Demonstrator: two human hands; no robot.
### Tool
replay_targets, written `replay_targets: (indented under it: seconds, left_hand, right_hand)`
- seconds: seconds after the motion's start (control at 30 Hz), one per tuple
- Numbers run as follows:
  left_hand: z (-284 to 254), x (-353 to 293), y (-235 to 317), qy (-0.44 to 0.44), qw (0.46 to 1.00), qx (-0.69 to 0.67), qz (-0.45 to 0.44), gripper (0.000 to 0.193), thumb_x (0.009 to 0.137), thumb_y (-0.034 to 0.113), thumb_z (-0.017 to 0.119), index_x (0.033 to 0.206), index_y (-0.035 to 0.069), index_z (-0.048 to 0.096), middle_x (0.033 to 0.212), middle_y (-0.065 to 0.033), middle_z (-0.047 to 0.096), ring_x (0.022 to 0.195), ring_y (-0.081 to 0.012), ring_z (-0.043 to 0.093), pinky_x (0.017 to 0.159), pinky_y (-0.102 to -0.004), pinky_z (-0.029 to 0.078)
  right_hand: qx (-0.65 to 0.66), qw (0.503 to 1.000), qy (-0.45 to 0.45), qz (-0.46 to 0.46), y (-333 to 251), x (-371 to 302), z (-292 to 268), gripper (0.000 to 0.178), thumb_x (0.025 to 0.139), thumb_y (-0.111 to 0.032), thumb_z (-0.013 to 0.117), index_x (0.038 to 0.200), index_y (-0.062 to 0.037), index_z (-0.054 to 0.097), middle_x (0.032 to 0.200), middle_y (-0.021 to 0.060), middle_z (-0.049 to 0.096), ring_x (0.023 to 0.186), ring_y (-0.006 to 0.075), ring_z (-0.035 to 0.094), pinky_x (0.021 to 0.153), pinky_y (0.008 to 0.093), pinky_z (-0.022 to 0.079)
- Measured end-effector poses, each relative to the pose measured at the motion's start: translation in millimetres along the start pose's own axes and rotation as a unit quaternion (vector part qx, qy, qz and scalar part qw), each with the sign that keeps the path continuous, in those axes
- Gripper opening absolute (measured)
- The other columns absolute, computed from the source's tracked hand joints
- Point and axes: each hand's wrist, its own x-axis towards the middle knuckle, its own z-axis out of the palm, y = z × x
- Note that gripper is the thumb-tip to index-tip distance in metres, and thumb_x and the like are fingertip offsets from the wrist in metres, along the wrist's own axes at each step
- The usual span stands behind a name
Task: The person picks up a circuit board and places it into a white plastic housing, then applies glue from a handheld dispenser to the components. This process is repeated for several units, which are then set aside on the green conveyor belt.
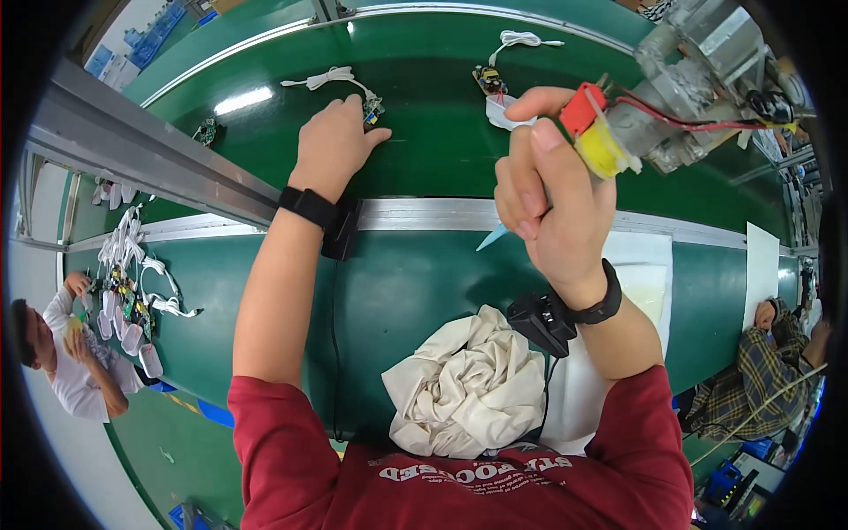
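My left hand (336,141) rests on the green belt, its index finger and thumb around the near edge of a small circuit board (373,113) with a white cable (329,78). The other fingers are partly hidden by the hand's back. My right hand (565,177) is raised, closed around a glue-dispenser-like tool with a yellow band (602,152) and a red switch-like part (583,108). Its teal tapered tip (492,238) points down to the left, above the bench edge. Behind my right hand lies another circuit board (488,81) with a white cable and a white casing (503,112).
A metal post (150,141) slants in at left. Cream cloth (468,384) is bunched before me, beside white sheets (609,353). Cabled boards and casings (124,291) pile up at left, near a person (79,353). Another person (751,380) sits at right.
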Motion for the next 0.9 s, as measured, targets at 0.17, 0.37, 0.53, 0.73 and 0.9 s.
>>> replay_targets:
  seconds: [0.17, 0.37, 0.53, 0.73, 0.9]
  left_hand:
    - [-0.6, 16.3, -6.8, -0.117, 0.974, -0.179, -0.069, 0.036, 0.083, 0.022, 0.061, 0.110, 0.000, 0.056, 0.089, -0.0159, 0.063, 0.081, -0.0256, 0.063, 0.068, -0.0348, 0.051]
    - [-37.9, 1.8, 10.7, -0.157, 0.620, -0.717, -0.279, 0.029, 0.090, 0.017, 0.049, 0.109, -0.005, 0.055, 0.092, -0.0105, 0.062, 0.079, -0.0143, 0.062, 0.067, -0.0230, 0.052]
    - [-29.9, -40.7, 13.9, -0.322, 0.532, -0.743, -0.247, 0.028, 0.092, 0.015, 0.047, 0.111, -0.005, 0.053, 0.095, -0.0124, 0.062, 0.081, -0.0151, 0.062, 0.068, -0.0228, 0.053]
    - [-30.4, -78.5, 58.4, -0.432, 0.506, -0.693, -0.277, 0.032, 0.091, 0.012, 0.052, 0.119, -0.002, 0.046, 0.101, -0.0115, 0.061, 0.086, -0.0147, 0.061, 0.073, -0.0247, 0.052]
    - [-7.8, -102.8, 88.0, -0.388, 0.572, -0.718, -0.082, 0.038, 0.088, 0.006, 0.058, 0.122, 0.000, 0.044, 0.105, -0.0087, 0.059, 0.089, -0.0124, 0.059, 0.077, -0.0254, 0.050]
  right_hand:
    - [0.003, 1.000, -0.009, -0.010, 0.2, 0.8, -1.7, 0.022, 0.093, -0.020, 0.044, 0.104, -0.0015, 0.046, 0.051, -0.0019, 0.034, 0.036, 0.0038, 0.027, 0.033, 0.0210, 0.022]
    - [0.002, 1.000, -0.009, -0.014, 1.5, 1.4, -10.4, 0.022, 0.093, -0.021, 0.044, 0.105, -0.0017, 0.046, 0.051, -0.0019, 0.035, 0.036, 0.0036, 0.028, 0.032, 0.0208, 0.022]
    - [-0.009, 1.000, -0.009, 0.006, -6.0, 4.7, -13.5, 0.024, 0.094, -0.023, 0.044, 0.104, -0.0012, 0.047, 0.052, -0.0012, 0.037, 0.037, 0.0043, 0.030, 0.034, 0.0205, 0.024]
    - [-0.027, 0.999, -0.035, -0.010, -2.5, 11.8, -22.1, 0.027, 0.094, -0.024, 0.043, 0.106, -0.0003, 0.045, 0.053, 0.0001, 0.038, 0.038, 0.0064, 0.033, 0.035, 0.0210, 0.028]
    - [-0.007, 1.000, -0.005, 0.013, -3.8, 9.1, -25.1, 0.025, 0.093, -0.025, 0.043, 0.105, -0.0033, 0.044, 0.051, -0.0002, 0.036, 0.035, 0.0073, 0.030, 0.033, 0.0221, 0.026]
